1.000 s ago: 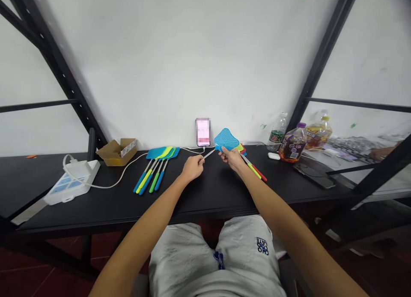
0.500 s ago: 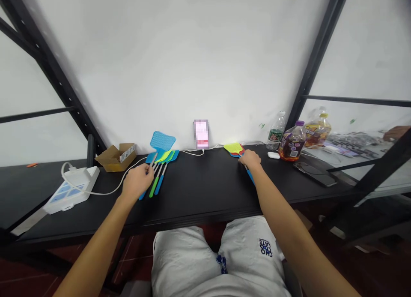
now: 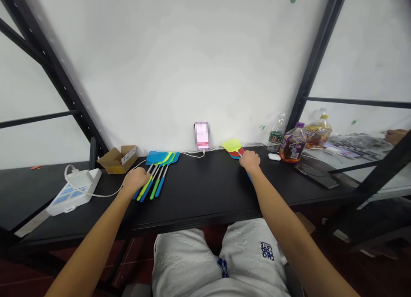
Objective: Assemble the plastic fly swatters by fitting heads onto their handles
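The left hand [image 3: 137, 180] touched the left fan of fly swatters [image 3: 158, 157] on the table [image 3: 199, 190]; whether its fingers gripped could not be told. The right hand [image 3: 250, 160] had its fingers clamped on a yellow swatter [image 3: 231, 145], above the red one [image 3: 240, 151], left of the bottles [image 3: 292, 143].

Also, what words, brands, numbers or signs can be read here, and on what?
"CHO": dark print on the shorts; its other letters are unclear.
Green-labelled bottle, purple-capped bottle, yellow-capped bottle: labels too blurred.
Box label: too small.
Upright phone: screen pixelated, unreadable.
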Tool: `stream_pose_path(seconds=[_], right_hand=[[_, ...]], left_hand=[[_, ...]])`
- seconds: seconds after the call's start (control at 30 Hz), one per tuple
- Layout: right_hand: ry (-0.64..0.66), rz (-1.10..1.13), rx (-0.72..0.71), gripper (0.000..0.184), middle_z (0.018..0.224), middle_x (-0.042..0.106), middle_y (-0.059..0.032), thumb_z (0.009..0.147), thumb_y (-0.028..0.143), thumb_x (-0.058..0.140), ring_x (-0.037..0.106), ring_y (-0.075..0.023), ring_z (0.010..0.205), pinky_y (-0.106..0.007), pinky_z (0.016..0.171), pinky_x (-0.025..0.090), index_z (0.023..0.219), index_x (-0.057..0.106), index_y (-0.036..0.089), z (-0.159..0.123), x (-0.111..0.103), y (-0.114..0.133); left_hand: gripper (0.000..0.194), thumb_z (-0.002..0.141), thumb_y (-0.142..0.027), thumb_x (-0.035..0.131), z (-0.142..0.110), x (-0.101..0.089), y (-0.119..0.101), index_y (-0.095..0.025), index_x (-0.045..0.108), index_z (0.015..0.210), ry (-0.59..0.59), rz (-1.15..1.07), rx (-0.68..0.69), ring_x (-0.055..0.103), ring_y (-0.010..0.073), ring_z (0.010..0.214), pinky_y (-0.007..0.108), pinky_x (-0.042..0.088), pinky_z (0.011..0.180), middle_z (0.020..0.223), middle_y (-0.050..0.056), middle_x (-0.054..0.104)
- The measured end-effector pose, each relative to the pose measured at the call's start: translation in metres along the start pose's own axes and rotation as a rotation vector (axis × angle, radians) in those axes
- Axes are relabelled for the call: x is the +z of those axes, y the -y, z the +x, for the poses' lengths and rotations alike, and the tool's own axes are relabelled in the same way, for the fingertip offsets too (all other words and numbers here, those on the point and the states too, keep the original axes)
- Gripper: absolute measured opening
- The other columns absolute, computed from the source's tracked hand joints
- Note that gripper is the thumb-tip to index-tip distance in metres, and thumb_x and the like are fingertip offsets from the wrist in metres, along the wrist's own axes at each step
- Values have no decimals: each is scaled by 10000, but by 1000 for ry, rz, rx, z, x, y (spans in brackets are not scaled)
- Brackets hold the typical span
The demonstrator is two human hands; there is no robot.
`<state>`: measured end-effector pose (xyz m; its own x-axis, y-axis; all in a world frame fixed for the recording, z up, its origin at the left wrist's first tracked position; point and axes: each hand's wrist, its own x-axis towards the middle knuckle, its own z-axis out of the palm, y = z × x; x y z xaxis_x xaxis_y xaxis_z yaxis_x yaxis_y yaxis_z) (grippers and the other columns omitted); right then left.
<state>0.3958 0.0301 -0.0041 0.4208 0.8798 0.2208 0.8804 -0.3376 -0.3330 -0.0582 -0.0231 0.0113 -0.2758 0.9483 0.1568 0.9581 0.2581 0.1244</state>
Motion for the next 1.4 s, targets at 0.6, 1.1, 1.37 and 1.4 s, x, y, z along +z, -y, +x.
stream_pose_path(seconds=[0.6, 1.1, 1.37, 1.4], right_hand=[[8, 1198, -390, 375, 565, 545, 10, 912, 521, 471, 518, -121, 442, -251, 484, 406, 747, 569, 199, -36, 20, 56], [112, 1607, 9, 232, 599, 611, 6, 990, 282, 423, 638, -122, 484, -204, 431, 482, 787, 467, 178, -23, 14, 50], [19, 1563, 85, 259, 489, 495, 31, 953, 309, 406, 492, -92, 370, -192, 341, 294, 745, 485, 176, -11, 4, 34], [90, 1532, 48, 221, 469, 462, 44, 923, 293, 442, 440, -80, 345, -192, 337, 263, 747, 500, 171, -14, 4, 35]], left_hand=[[327, 893, -458, 469, -53, -11, -107, -178, 636, 868, -147, -181, 434, 634, 247, 886, 320, 451, 752, 921, 108, 682], [290, 950, -363, 417, -59, 49, -205, -196, 636, 862, 27, -361, 698, 626, 226, 819, 285, 384, 655, 894, 92, 688], [210, 950, -287, 432, -40, 52, -182, -203, 560, 807, -13, -560, 538, 626, 203, 743, 289, 411, 701, 790, 76, 670], [181, 949, -273, 433, -39, 51, -182, -205, 545, 824, -28, -602, 517, 621, 198, 726, 287, 409, 694, 780, 70, 664]])
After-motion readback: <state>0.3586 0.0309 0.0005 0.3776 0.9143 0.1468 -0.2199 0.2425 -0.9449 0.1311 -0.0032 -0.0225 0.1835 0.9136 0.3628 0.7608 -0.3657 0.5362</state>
